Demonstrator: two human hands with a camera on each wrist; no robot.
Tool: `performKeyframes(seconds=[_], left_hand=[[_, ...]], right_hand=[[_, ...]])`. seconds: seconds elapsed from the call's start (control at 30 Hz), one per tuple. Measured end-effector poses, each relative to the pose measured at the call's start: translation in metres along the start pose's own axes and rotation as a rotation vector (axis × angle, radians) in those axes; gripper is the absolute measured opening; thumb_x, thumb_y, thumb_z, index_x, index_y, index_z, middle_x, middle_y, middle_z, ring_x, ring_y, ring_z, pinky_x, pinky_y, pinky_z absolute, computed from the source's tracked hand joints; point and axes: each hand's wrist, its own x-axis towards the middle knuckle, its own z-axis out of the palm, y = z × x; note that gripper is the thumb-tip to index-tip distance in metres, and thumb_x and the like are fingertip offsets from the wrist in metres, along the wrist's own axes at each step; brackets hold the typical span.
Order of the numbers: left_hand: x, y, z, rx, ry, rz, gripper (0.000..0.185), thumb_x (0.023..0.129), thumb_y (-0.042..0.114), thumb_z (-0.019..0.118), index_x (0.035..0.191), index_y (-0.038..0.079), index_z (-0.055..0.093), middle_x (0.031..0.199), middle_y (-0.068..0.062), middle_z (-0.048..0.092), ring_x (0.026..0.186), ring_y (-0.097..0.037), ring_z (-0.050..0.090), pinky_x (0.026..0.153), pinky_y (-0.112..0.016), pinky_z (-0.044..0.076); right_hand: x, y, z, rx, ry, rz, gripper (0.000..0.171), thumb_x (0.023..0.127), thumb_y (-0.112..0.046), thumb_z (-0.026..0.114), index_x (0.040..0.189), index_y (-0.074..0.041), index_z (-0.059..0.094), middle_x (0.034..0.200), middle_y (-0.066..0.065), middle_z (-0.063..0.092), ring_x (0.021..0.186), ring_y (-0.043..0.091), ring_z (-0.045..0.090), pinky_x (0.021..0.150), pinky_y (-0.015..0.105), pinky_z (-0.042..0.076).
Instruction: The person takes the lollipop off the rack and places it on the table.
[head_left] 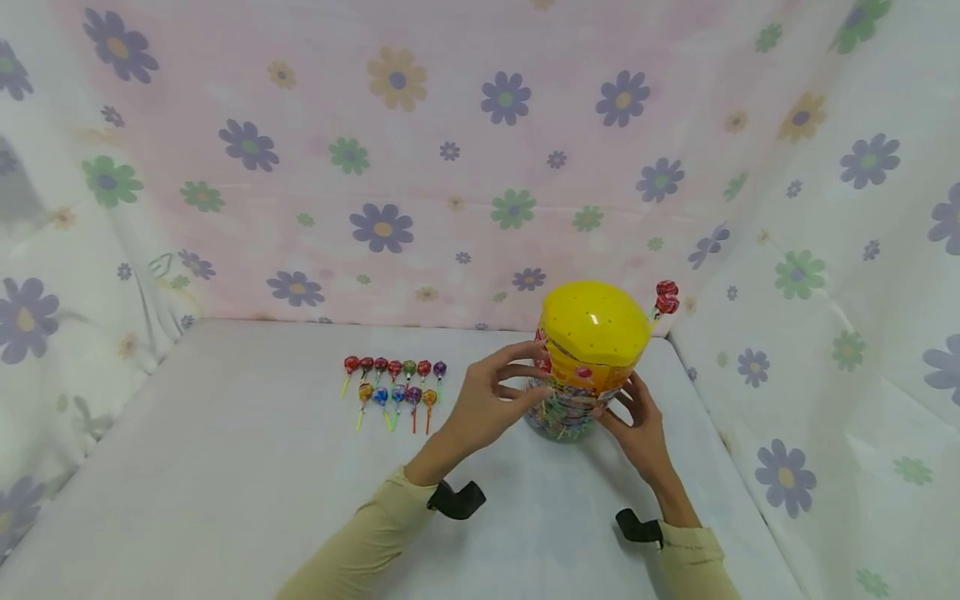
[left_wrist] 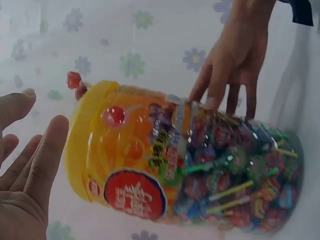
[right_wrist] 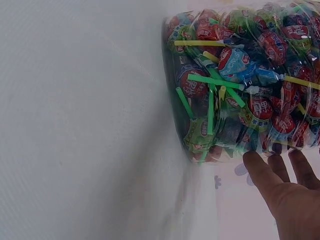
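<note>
A clear plastic jar (head_left: 566, 412) packed with wrapped lollipops stands on the table, with a yellow lid (head_left: 596, 321) and an orange label (left_wrist: 137, 130). On its left side my left hand (head_left: 487, 392) spreads its fingers beside the lid and label. In the left wrist view those fingers (left_wrist: 47, 155) look straight and do not grip the jar. My right hand (head_left: 637, 425) is at the jar's lower right, its extended fingertips touching the clear wall. Two red lollipops (head_left: 667, 297) stick up behind the lid's right edge; what bears them is hidden.
Left of the jar, several loose lollipops lie in two rows: a back row (head_left: 394, 367) and a front row (head_left: 399, 396), sticks towards me. The white tabletop (head_left: 225, 467) meets a flowered curtain (head_left: 420, 167) at the back and sides.
</note>
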Motion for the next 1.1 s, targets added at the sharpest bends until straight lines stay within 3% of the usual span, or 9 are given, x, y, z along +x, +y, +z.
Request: performKeyframes(seconds=[0.2, 0.43, 0.6, 0.73, 0.83, 1.1], left_hand=[[0.039, 0.016, 0.032, 0.043, -0.044, 0.083, 0.047, 0.092, 0.002, 0.074, 0.136, -0.001, 0.058, 0.128, -0.020, 0.066, 0.104, -0.029, 0.073, 0.076, -0.027, 0.062], [0.077, 0.031, 0.062, 0.064, -0.105, -0.019, 0.055, 0.097, 0.010, 0.069, 0.148, 0.004, 0.048, 0.135, -0.016, 0.061, 0.112, -0.019, 0.069, 0.092, -0.019, 0.056], [0.099, 0.033, 0.082, 0.147, -0.146, 0.038, 0.056, 0.097, 0.007, 0.069, 0.148, 0.001, 0.047, 0.137, -0.016, 0.060, 0.117, -0.024, 0.066, 0.097, -0.014, 0.051], [0.110, 0.032, 0.095, 0.248, -0.152, 0.080, 0.055, 0.098, 0.007, 0.068, 0.148, -0.002, 0.047, 0.141, -0.016, 0.058, 0.121, -0.023, 0.063, 0.101, -0.013, 0.048], [0.115, 0.031, 0.101, 0.308, -0.147, 0.066, 0.054, 0.098, 0.006, 0.067, 0.148, -0.002, 0.046, 0.142, -0.014, 0.058, 0.121, -0.020, 0.063, 0.102, -0.013, 0.047], [0.121, 0.026, 0.110, 0.343, -0.093, 0.063, 0.045, 0.098, 0.001, 0.065, 0.141, -0.003, 0.054, 0.136, -0.013, 0.063, 0.121, -0.015, 0.063, 0.102, -0.011, 0.046]], right_hand=[[0.000, -0.001, 0.001, 0.003, 0.000, -0.012, 0.084, 0.096, -0.010, 0.071, 0.163, -0.025, 0.022, 0.160, 0.015, 0.037, 0.142, 0.039, 0.041, 0.101, 0.019, 0.047], [0.000, 0.001, 0.000, 0.005, -0.006, -0.021, 0.084, 0.096, -0.007, 0.071, 0.163, -0.024, 0.023, 0.160, 0.016, 0.036, 0.140, 0.034, 0.044, 0.100, 0.019, 0.049], [0.000, 0.003, -0.001, 0.021, 0.011, -0.039, 0.084, 0.094, -0.004, 0.072, 0.162, -0.025, 0.027, 0.157, 0.014, 0.040, 0.135, 0.018, 0.048, 0.097, 0.015, 0.050], [0.000, 0.004, -0.001, 0.021, 0.013, -0.045, 0.085, 0.093, -0.004, 0.073, 0.161, -0.027, 0.028, 0.155, 0.011, 0.043, 0.132, 0.011, 0.049, 0.097, 0.015, 0.051], [-0.001, 0.004, 0.000, 0.019, 0.012, -0.037, 0.085, 0.093, -0.005, 0.073, 0.161, -0.029, 0.029, 0.153, 0.009, 0.045, 0.131, 0.009, 0.050, 0.097, 0.016, 0.051], [0.000, 0.004, 0.001, 0.047, 0.012, -0.035, 0.084, 0.092, -0.003, 0.073, 0.161, -0.026, 0.030, 0.152, 0.005, 0.046, 0.129, 0.007, 0.051, 0.096, 0.017, 0.052]])
